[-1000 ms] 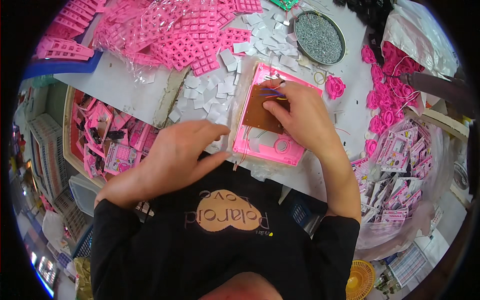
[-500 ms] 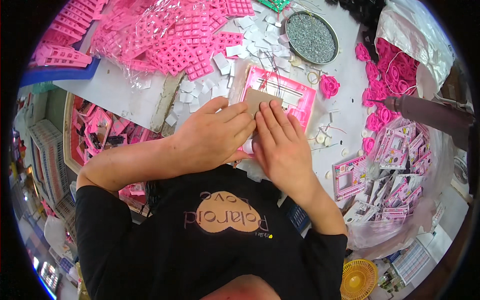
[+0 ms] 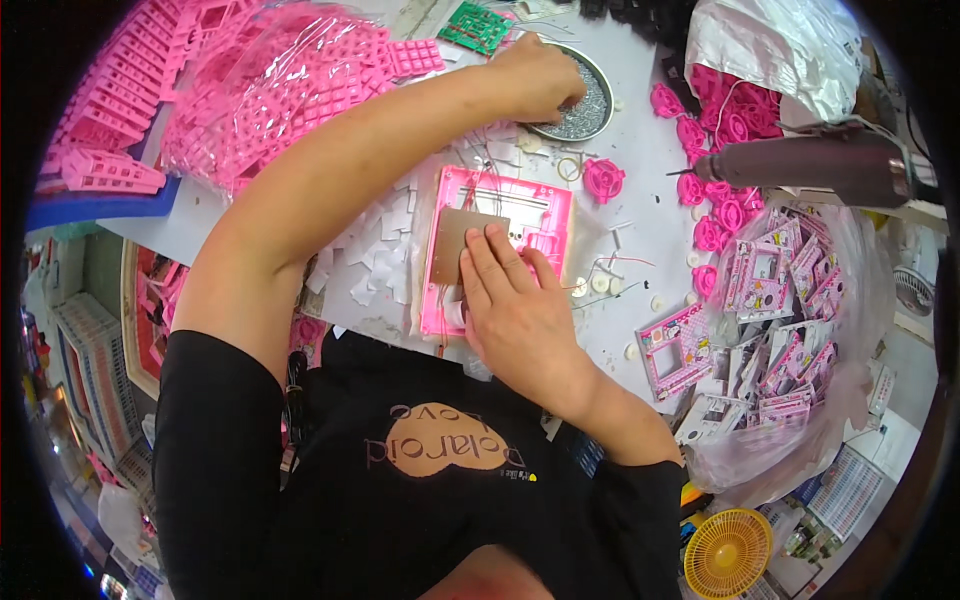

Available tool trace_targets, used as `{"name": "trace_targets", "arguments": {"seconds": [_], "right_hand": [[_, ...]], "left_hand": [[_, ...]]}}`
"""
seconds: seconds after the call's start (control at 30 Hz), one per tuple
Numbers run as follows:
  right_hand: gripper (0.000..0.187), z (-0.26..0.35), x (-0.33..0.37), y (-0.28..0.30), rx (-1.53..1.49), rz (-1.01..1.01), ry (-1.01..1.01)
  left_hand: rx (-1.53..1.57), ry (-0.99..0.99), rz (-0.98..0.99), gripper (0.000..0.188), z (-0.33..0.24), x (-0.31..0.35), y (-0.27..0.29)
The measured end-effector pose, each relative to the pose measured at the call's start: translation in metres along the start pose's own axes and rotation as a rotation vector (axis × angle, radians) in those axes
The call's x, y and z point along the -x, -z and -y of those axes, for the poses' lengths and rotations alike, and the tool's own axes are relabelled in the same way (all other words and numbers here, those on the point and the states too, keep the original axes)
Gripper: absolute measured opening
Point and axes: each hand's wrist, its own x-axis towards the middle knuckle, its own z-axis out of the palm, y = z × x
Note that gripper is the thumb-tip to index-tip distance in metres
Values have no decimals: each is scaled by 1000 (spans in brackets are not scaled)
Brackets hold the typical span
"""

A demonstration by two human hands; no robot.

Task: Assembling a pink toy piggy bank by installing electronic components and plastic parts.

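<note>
My left hand [image 3: 540,80] reaches over the round metal dish [image 3: 609,110] of small silvery screws [image 3: 590,115]. Its fingers are curled down to the screws, and what they pinch, if anything, is hidden. My right hand [image 3: 522,312] lies flat, fingers stretched out, on a brown rectangular board [image 3: 460,250]. That board rests in an open pink plastic casing [image 3: 555,215] with thin wires at its far edge. A whitish round piece [image 3: 456,314] shows beside my right thumb, partly covered.
A bag of pink keypad parts [image 3: 280,110] lies far left, white paper pieces [image 3: 375,255] near the casing. A green circuit board [image 3: 475,28] sits behind the dish. An electric screwdriver [image 3: 810,170] hangs at right above pink round parts [image 3: 705,235] and bagged printed panels [image 3: 790,330].
My left hand has left the board and stretched forward to the dish of screws. My right hand stays on the board. The whole view has shifted a little.
</note>
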Motion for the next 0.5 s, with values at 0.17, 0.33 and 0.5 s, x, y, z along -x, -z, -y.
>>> {"name": "trace_targets", "arguments": {"seconds": [0.17, 0.33, 0.5], "right_hand": [[55, -1, 2, -2, -32, 9, 9], [53, -2, -1, 11, -85, 45, 4], [41, -58, -9, 68, -590, -188, 178]], "left_hand": [[-143, 39, 107, 13, 5, -21, -4], [-220, 129, 144, 19, 10, -26, -7], [-181, 239, 131, 19, 19, -4, 24]]}}
